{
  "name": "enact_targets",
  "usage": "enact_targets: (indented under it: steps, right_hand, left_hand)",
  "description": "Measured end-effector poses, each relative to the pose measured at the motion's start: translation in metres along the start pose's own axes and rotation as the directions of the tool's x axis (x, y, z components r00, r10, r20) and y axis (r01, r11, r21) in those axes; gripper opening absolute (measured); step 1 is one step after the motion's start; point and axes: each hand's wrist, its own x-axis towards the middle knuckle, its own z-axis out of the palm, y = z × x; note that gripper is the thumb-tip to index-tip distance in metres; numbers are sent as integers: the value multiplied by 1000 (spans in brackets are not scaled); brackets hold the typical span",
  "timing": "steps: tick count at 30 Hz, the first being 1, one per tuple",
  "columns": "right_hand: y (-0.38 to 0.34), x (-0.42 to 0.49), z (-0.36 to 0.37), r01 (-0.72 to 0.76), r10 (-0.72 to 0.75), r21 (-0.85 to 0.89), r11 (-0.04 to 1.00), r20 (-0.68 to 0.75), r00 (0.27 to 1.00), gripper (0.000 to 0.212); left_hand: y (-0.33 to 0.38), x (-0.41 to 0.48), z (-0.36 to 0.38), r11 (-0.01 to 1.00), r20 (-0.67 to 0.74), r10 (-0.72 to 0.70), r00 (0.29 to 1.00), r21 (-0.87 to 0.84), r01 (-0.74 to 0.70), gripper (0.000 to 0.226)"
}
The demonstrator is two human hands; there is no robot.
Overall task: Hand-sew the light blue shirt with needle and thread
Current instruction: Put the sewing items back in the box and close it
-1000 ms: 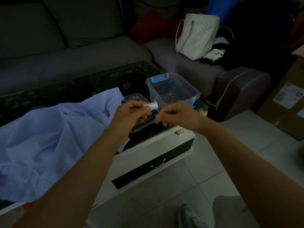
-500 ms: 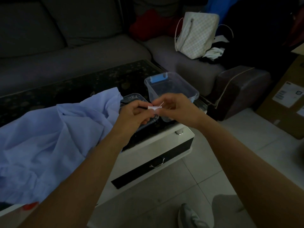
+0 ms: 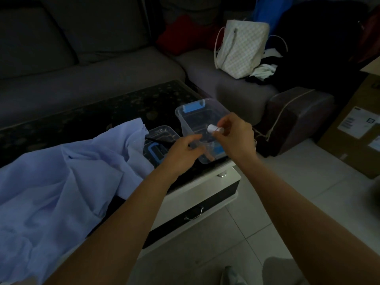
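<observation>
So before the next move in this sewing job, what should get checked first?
1. Thread spool in hand: ok; the right hand pinches it near the clear box.
2. Needle in the left hand: cannot tell; anything it may hold is too small to see.
3. Thread end pulled free: cannot tell.
4. Light blue shirt within reach: ok; it lies on the coffee table by the left arm.
5. Enough light for fine work: not ok; the room is dim.

Dim home living room: grey corner sofa [image 3: 92, 64] beyond the right hand [image 3: 236, 138], drawered coffee table [image 3: 205, 188] below it, handbag [image 3: 242, 48] farther back.
</observation>
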Motion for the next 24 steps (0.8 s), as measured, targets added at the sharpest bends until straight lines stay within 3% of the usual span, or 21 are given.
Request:
enact_targets:
  steps: [3,7,11,15,17,19,22,24]
  right_hand:
    - [3,2,2,40,-35,-111,993,44,998,20]
    - [4,3,8,150,-69,-304,941,263,962,22]
    - [5,2,6,166,-100,-209,964,295,950,19]
    - [3,-2,7,266,-224,-247,932,185,957,18]
    - [-7,-6,10,346,-332,-219,912,101,938,11]
    - [-23,-11,14,423,-411,-131,897,109,905,7]
    - [-45,-19,33,449,-409,-15,893,387,826,12]
    - [-46,-23,55,434,-287,-108,894,607,741,21]
  left_hand:
    - [-2,0,5,999,-8,17,1000,-38,-17,35]
    - [-4,2,4,996,-18,23,1000,-81,-24,34]
    - [-8,0,2,998,-65,11,998,-68,-16,40]
    - [-31,-7,-13,980,-95,-23,995,195,42,40]
    - [-47,-11,-24,916,-76,-100,992,381,121,44]
    - [-60,-18,-32,837,-84,-158,984,517,179,49]
    - [-74,-28,-42,745,-105,-125,987,647,163,48]
    - [-80,-29,-47,741,-101,-58,993,662,110,34]
